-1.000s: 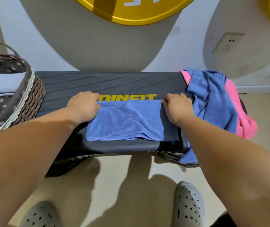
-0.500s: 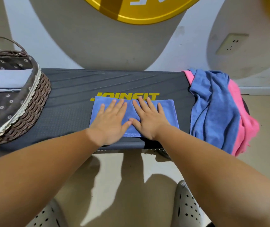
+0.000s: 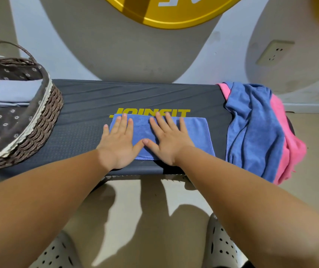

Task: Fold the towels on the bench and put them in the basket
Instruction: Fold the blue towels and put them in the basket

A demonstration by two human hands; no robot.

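Blue microfibre towel, folded to a rectangle [image 3: 195, 132]: lies flat at centre-front of the dark grey textured bench [image 3: 135, 95], far edge over the yellow lettering.
Your left hand [image 3: 119, 146] & right hand [image 3: 167, 144]: both palm-down on it, fingers straight & spread, thumbs touching, gripping nothing. Prob. pressing the fold flat so it keeps shape for the carry. Left little finger sits off the cloth, on the bench.
Brown woven basket w/ grey flowered liner [image 3: 44, 117]: at the bench's left end, near the towel. 1 pale folded towel [image 3: 9, 91] inside, room beside it.
Loose blue towel [image 3: 255, 128] over loose pink towel [image 3: 290, 149]: draped off the right end, unfolded. 2 left to do, parked apart from your work spot.
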